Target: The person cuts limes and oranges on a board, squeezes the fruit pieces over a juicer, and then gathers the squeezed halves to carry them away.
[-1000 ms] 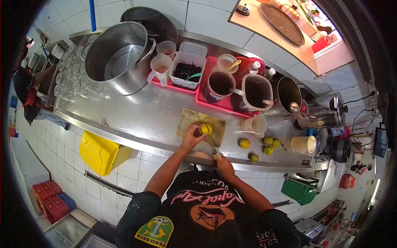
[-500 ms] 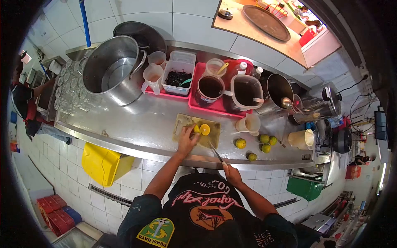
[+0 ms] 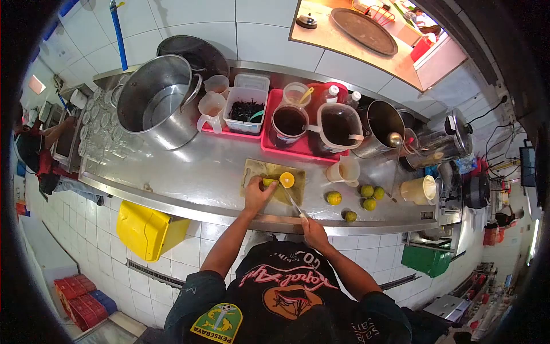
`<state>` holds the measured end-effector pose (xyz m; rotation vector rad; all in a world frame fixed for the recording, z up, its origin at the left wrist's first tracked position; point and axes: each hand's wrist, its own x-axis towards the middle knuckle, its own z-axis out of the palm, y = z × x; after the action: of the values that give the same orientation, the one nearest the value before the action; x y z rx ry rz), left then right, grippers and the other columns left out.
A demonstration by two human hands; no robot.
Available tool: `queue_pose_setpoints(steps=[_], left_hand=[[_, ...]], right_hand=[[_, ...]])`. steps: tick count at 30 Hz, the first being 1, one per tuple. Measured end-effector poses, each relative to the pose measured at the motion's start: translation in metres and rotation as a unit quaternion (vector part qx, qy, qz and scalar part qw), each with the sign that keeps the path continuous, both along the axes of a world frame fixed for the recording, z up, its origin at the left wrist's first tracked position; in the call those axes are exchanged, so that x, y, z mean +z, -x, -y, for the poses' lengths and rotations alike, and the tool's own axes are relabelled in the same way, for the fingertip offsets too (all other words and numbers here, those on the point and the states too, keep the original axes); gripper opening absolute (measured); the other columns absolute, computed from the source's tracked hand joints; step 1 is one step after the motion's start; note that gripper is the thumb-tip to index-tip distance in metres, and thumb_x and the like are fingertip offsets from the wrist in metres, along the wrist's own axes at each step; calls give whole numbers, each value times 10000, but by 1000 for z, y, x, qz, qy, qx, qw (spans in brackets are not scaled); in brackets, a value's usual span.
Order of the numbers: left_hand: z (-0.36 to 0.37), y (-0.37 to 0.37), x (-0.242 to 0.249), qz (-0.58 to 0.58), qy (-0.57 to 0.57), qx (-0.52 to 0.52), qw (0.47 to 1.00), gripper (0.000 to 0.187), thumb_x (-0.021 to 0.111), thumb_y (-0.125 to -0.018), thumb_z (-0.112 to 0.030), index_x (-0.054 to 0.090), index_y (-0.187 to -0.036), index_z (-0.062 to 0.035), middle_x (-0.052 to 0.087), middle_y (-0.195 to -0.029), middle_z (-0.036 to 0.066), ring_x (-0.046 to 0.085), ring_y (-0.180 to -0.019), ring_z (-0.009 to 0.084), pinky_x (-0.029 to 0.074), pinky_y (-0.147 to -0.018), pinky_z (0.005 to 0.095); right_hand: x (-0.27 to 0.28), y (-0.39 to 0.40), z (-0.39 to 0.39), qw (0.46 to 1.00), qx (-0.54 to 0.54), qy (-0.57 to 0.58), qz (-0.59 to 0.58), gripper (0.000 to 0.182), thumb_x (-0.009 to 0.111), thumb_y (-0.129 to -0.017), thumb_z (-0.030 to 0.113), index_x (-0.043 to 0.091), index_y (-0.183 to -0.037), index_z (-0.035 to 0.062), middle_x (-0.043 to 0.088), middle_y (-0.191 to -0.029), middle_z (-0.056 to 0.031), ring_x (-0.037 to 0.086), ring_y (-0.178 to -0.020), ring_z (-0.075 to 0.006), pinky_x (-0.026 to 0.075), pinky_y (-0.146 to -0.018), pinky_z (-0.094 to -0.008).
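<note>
A cutting board (image 3: 294,198) lies on the steel counter in front of me. My left hand (image 3: 256,194) is over its left part, fingers closed on a piece of citrus (image 3: 269,182). Beside that piece, a cut citrus half (image 3: 287,180) rests on the board with its orange face up. My right hand (image 3: 314,234) grips a knife (image 3: 293,203) at the counter's front edge, and the blade reaches up-left to the held piece. Several whole green-yellow citrus fruits (image 3: 369,203) sit to the right of the board.
A large pot (image 3: 157,103) and glasses (image 3: 97,129) stand at the left. Behind the board are a red tray (image 3: 272,147) with dark liquid containers, a clear jug (image 3: 345,172) and a steel pot (image 3: 382,126). Another person (image 3: 40,152) is at the far left.
The knife blade has moved up and left to the citrus piece, with my right hand shifted left. The piece in my left hand has turned, and the cut half sits slightly further right.
</note>
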<state>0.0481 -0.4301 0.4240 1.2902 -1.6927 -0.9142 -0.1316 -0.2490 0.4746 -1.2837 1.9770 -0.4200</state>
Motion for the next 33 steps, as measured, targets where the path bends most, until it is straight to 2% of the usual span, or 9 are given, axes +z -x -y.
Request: queue_pose_setpoints(steps=[10,12,16,18,20,22,24,27,33], left_hand=[[9,6,10,0,-2,29,1000,410,779,-755,-330,639,-935,11,578,-794,122,549,-686,238,452,-622,363],[21,7,15,15,-72,13,997,401,772,-758,-309,635,-1011,-29,575,-887,127,561,-768,258,457,-663,368],[55,11,4,29,27,16,999,434,771,-748,-303,621,-1085,-74,562,-970,131,561,-873,295,455,-729,388],[70,10,6,171,79,64,980,527,764,-740,-337,587,-1177,-102,559,-1059,136,532,-1009,321,415,-841,444],[75,8,-1,213,90,102,967,567,755,-743,-365,567,-1217,-117,553,-1101,133,514,-1051,319,387,-877,468],[77,1,-16,269,61,138,951,660,722,-762,-427,508,-1317,-141,513,-1222,134,465,-1150,317,335,-945,503],[75,-2,-16,269,65,133,952,675,713,-771,-428,490,-1336,-133,498,-1245,152,453,-1172,331,328,-966,504],[64,-3,-9,256,98,133,952,676,700,-798,-393,460,-1359,-101,474,-1275,187,429,-1209,355,318,-997,505],[39,10,19,159,139,98,972,622,670,-847,-299,431,-1353,-27,444,-1308,248,396,-1246,404,295,-1043,500]], right_hand=[[0,2,20,999,-27,-8,-29,524,357,-994,438,587,-921,-27,622,-855,-304,592,-838,-504,455,-755,-566],[-10,11,24,997,-67,12,-47,540,350,-995,444,585,-876,-27,619,-852,-306,585,-827,-514,452,-747,-571],[-13,39,29,993,-101,29,-62,558,339,-995,453,589,-860,-28,616,-829,-307,581,-812,-521,447,-740,-577],[-15,50,26,990,-113,45,-67,555,344,-994,449,589,-856,-29,617,-826,-305,583,-815,-517,447,-737,-576],[-28,61,21,989,-103,83,-60,525,363,-987,454,595,-883,-5,623,-824,-291,596,-820,-497,451,-728,-566],[5,51,15,994,-58,74,-47,507,373,-983,462,596,-907,12,626,-823,-286,600,-817,-490,454,-726,-562],[6,49,8,999,29,12,-34,465,394,-972,481,601,-975,64,642,-822,-258,618,-805,-465,467,-719,-549],[14,36,3,995,51,-40,-71,467,394,-970,485,607,-991,70,655,-834,-240,628,-800,-453,479,-720,-542],[2,45,27,996,2,-24,-90,491,391,-965,476,623,-982,44,659,-868,-247,633,-821,-449,488,-745,-540]])
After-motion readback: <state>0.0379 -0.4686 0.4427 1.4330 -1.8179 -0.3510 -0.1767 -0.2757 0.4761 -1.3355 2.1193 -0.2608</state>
